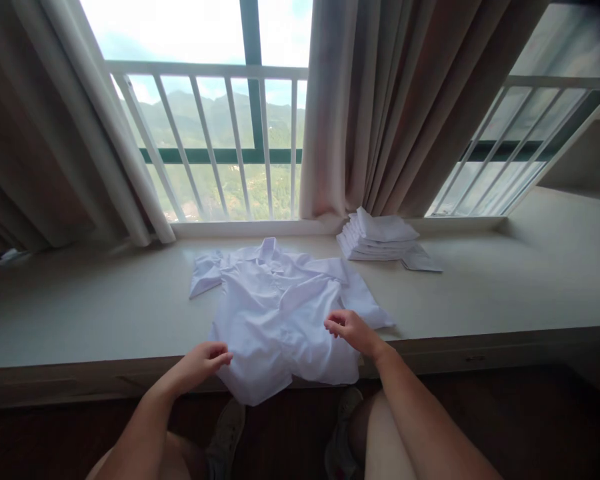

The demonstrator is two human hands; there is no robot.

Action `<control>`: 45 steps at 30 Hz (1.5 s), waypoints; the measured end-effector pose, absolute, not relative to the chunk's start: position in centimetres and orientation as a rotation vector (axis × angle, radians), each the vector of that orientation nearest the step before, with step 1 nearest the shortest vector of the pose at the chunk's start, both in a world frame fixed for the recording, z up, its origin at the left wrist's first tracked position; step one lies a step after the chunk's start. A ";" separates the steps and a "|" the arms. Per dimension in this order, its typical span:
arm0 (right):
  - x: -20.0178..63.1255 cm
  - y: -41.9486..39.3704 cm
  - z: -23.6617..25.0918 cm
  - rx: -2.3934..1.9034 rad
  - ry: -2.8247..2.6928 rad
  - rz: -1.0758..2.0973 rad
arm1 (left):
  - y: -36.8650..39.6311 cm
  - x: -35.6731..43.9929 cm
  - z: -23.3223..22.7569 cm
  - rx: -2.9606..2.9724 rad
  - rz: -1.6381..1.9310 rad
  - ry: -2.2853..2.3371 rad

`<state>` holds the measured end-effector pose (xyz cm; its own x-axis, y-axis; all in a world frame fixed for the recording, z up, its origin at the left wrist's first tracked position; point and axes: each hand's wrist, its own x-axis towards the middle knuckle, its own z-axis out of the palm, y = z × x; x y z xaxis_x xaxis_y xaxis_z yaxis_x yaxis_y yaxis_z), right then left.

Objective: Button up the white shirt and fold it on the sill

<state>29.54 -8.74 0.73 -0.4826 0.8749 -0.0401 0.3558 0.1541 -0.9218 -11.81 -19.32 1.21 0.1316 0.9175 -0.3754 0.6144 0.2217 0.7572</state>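
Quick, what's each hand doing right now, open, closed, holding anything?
Left hand: closed, pinching the shirt at its left edge.
Right hand: closed, pinching the shirt's fabric near its right side.

Your shirt (275,313) is lying spread on the ledge (505,293) in front of you, its collar pointing toward the window (215,133) and its hem hanging over the near edge. Your left hand (203,363) is resting at the shirt's lower left edge, your right hand (347,328) on its right side. A stack (377,240) of folded shirts is sitting behind and to the right, against the curtain (380,107). Your shoes (227,433) are showing below the ledge, between your arms.
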 end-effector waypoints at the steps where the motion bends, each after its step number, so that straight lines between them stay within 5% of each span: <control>1: 28.3 -8.2 0.6 -1.138 -1.840 1.373 | -18.4 -11.1 1.4 1.525 0.469 1.623; 11: 19.1 -0.7 -1.8 -1.300 -1.492 1.112 | -6.2 -3.6 0.8 1.595 1.081 1.739; 15: 18.6 1.4 -2.3 -1.412 -1.672 0.825 | -2.4 -2.4 -0.7 1.680 0.898 1.875; 25: 17.8 2.8 -3.7 -1.882 -1.765 0.753 | 1.1 -1.1 -4.1 1.458 0.555 2.224; 32: 17.5 4.0 -3.4 -2.034 -1.765 0.769 | 0.7 -1.6 -3.1 1.332 0.872 2.109; 45: 15.9 4.8 -3.1 -1.034 -0.691 1.651 | -0.2 -2.1 -1.4 0.515 1.466 1.550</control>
<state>15.87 4.80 -3.12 -0.1066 0.9493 -0.2958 -0.4554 -0.3111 -0.8341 -2.13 -0.16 -1.36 -0.4970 0.8045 -0.3251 -0.2796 0.2062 0.9377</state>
